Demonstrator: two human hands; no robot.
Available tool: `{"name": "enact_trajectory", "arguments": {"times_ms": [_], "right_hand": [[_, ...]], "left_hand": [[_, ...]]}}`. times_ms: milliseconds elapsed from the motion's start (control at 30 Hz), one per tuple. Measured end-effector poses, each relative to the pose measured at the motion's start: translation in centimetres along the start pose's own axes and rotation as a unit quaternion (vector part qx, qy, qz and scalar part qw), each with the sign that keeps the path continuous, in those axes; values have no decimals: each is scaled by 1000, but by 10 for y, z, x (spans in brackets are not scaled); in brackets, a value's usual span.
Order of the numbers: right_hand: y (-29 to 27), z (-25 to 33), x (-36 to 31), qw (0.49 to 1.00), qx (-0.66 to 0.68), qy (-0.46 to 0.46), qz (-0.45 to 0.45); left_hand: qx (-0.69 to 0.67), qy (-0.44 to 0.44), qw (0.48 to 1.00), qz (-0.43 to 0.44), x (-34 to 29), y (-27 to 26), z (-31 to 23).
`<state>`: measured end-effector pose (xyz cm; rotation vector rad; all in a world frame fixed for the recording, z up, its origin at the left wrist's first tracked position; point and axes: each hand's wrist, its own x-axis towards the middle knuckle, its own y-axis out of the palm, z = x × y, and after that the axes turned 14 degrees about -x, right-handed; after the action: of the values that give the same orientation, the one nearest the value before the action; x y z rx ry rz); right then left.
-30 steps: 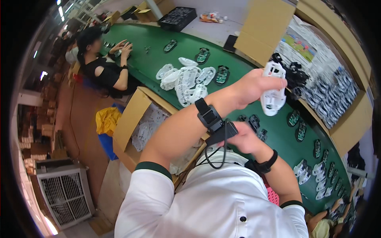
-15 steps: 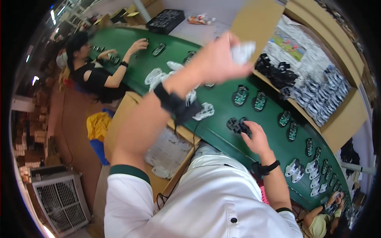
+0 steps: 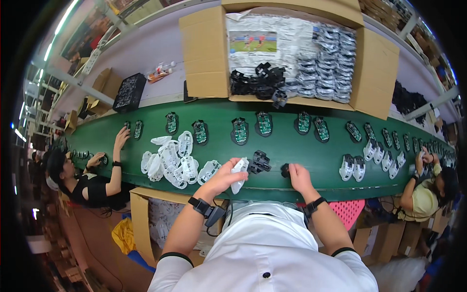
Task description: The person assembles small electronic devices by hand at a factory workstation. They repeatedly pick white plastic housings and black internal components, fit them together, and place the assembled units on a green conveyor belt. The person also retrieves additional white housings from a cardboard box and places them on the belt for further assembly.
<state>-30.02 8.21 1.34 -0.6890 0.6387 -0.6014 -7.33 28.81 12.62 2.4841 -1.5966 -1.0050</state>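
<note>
My left hand (image 3: 225, 177) is closed round a white plastic mouse shell (image 3: 240, 175), held tilted over the near side of the green belt. My right hand (image 3: 300, 178) pinches a small black plastic part (image 3: 285, 170), mostly hidden by the fingers. Between the hands, a cluster of black plastic parts (image 3: 260, 162) lies on the belt. A pile of white mouse shells (image 3: 170, 158) sits left of my left hand. Beyond the hands, mouse bases with green circuit boards (image 3: 239, 131) stand in a row along the belt.
An open carton (image 3: 206, 61) beyond the belt holds bagged parts and loose black pieces (image 3: 260, 80). White shells in pairs (image 3: 352, 167) lie to the right. Co-workers sit at left (image 3: 99, 187) and right (image 3: 422, 194). Another carton (image 3: 141, 214) stands below the belt's near edge.
My left hand has come down from its raised place near the carton, still with a white shell. My right hand has lifted a small black part away from the cluster. The view has turned.
</note>
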Motion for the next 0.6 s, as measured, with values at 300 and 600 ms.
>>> {"name": "enact_trajectory", "arguments": {"times_ms": [300,600], "right_hand": [[10,6,-26,948,-167,-198,-185],[-35,58,-21,971,237,-41,-11]], "left_hand": [[97,183,976,-73,4,27,-7],[88,201,975,-40,-11,66,-6]]}}
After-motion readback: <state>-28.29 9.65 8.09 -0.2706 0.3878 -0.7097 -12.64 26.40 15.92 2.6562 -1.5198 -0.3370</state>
